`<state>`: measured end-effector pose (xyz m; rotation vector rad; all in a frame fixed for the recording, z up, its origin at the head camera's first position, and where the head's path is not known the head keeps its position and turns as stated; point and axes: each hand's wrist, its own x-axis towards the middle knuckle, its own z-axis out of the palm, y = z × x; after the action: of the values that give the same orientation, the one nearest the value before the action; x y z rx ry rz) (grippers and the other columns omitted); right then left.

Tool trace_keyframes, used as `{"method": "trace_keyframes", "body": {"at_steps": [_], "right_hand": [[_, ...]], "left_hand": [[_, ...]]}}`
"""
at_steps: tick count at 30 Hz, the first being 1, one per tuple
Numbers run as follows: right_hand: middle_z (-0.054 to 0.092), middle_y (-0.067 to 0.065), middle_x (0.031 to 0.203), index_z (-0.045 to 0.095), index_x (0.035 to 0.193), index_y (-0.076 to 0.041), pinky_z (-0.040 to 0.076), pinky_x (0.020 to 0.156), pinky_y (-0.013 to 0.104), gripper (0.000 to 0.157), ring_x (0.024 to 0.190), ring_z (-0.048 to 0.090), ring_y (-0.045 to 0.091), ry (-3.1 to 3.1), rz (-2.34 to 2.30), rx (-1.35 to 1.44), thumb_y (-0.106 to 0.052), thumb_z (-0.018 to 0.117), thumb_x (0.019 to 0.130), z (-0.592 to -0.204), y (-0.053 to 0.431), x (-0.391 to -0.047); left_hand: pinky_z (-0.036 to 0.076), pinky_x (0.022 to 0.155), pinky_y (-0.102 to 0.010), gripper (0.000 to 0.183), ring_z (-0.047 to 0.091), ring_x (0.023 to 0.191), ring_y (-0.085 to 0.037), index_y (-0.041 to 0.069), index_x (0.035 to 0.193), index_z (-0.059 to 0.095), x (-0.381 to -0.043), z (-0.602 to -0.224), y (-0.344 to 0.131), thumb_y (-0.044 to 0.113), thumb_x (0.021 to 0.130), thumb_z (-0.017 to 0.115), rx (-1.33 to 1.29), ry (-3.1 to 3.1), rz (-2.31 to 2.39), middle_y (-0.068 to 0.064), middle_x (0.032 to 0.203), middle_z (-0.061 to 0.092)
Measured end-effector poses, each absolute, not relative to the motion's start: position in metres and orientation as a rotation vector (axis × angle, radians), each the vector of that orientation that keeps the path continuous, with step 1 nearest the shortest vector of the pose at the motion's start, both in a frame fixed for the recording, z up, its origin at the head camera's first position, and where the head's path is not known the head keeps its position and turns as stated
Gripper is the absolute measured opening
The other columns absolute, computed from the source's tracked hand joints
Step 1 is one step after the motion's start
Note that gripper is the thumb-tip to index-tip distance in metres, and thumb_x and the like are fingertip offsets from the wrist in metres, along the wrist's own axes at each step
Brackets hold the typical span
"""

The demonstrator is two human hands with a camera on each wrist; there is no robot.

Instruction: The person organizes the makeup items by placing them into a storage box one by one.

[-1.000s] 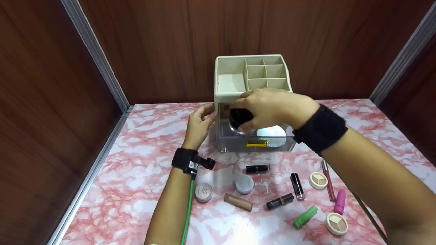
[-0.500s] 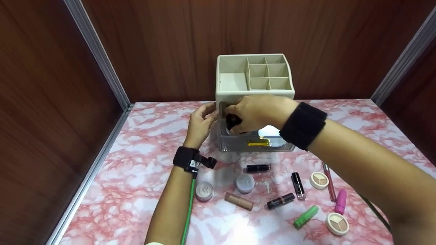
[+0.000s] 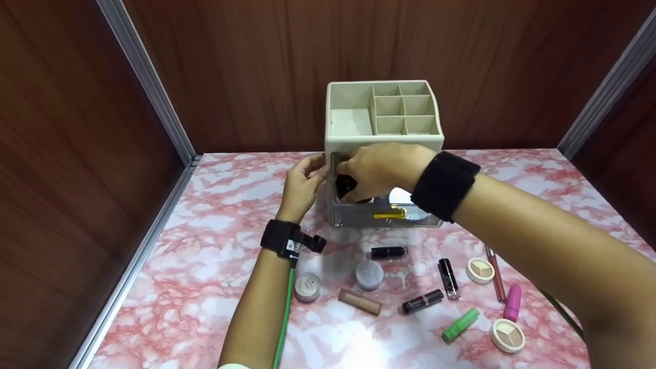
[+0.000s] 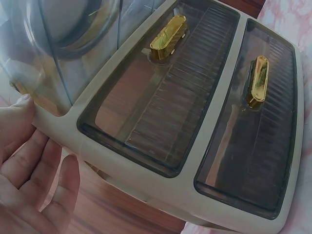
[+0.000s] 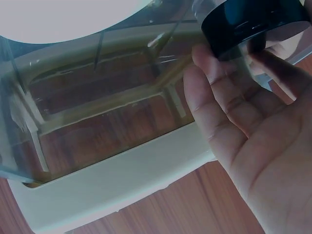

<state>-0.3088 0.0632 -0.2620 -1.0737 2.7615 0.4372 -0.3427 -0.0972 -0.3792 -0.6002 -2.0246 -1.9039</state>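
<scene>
In the head view, my right hand (image 3: 382, 169) reaches into the pulled-out clear top drawer (image 3: 353, 215) of a cream makeup organizer (image 3: 384, 139). It grips a round jar with a black lid (image 3: 346, 187) at the drawer's left side. The right wrist view shows fingers and thumb around that black lid (image 5: 256, 24). Beside the jar lies a white round item (image 3: 402, 197), partly covered by my hand. My left hand (image 3: 300, 187) touches the organizer's left side, its fingers relaxed, the thumb at the front edge (image 4: 17, 119). Two lower drawers with gold handles (image 4: 168, 36) are closed.
On the marbled table lie two clear jars (image 3: 369, 275), a tan tube (image 3: 360, 302), black lipstick tubes (image 3: 423, 301), a green tube (image 3: 460, 325), a pink tube (image 3: 512, 302), two concealer palettes (image 3: 507, 335) and a red gloss tube (image 3: 495, 274). Wood panels stand around.
My right hand has moved left and lower into the drawer, carrying the black-lidded jar to the left side. My left hand has stayed at the organizer's side.
</scene>
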Motion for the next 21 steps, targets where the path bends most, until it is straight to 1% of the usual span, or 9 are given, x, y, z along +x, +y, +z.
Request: {"method": "trace_keyframes", "body": {"at_steps": [3, 7, 12, 14, 21], "right_hand": [[0.057, 0.004, 0.090, 0.054, 0.104, -0.016, 0.044, 0.071, 0.039, 0.046, 0.082, 0.054, 0.022, 2.768, 0.438, -1.099, -0.055, 0.051, 0.079, -0.2631, 0.0623, -0.3074], [0.056, 0.004, 0.090, 0.054, 0.102, -0.016, 0.044, 0.074, 0.039, 0.042, 0.085, 0.054, 0.022, 2.765, 0.433, -1.127, -0.052, 0.050, 0.081, -0.2640, 0.0630, -0.3055], [0.057, 0.005, 0.093, 0.053, 0.109, -0.016, 0.043, 0.077, 0.040, 0.046, 0.089, 0.054, 0.022, 2.760, 0.389, -1.103, -0.054, 0.049, 0.082, -0.2655, 0.0651, -0.3048], [0.057, 0.005, 0.094, 0.053, 0.109, -0.016, 0.043, 0.077, 0.040, 0.046, 0.089, 0.054, 0.022, 2.757, 0.366, -1.101, -0.054, 0.049, 0.082, -0.2663, 0.0653, -0.3044], [0.057, 0.007, 0.097, 0.057, 0.100, -0.016, 0.044, 0.078, 0.043, 0.035, 0.092, 0.055, 0.025, 2.764, 0.308, -1.112, -0.046, 0.051, 0.083, -0.2679, 0.0637, -0.3004]], "left_hand": [[0.047, 0.080, -0.029, 0.031, 0.057, 0.098, -0.017, 0.000, 0.111, 0.058, -0.3428, -0.3795, -0.0970, 0.016, 0.084, 0.062, -0.608, -2.023, -1.908, -0.009, 0.106, 0.061], [0.046, 0.081, -0.029, 0.030, 0.056, 0.099, -0.016, 0.001, 0.110, 0.058, -0.3429, -0.3796, -0.0969, 0.015, 0.084, 0.062, -0.612, -2.018, -1.895, -0.009, 0.105, 0.061], [0.047, 0.078, -0.029, 0.029, 0.058, 0.095, -0.015, 0.001, 0.109, 0.059, -0.3433, -0.3802, -0.0966, 0.015, 0.084, 0.062, -0.614, -2.006, -1.894, -0.008, 0.103, 0.062], [0.047, 0.078, -0.029, 0.029, 0.058, 0.095, -0.015, 0.001, 0.108, 0.059, -0.3436, -0.3804, -0.0966, 0.015, 0.084, 0.062, -0.617, -2.003, -1.891, -0.008, 0.103, 0.062], [0.047, 0.079, -0.029, 0.028, 0.057, 0.097, -0.016, 0.000, 0.109, 0.059, -0.3447, -0.3813, -0.0964, 0.013, 0.083, 0.062, -0.615, -1.998, -1.902, -0.009, 0.104, 0.061]]}}
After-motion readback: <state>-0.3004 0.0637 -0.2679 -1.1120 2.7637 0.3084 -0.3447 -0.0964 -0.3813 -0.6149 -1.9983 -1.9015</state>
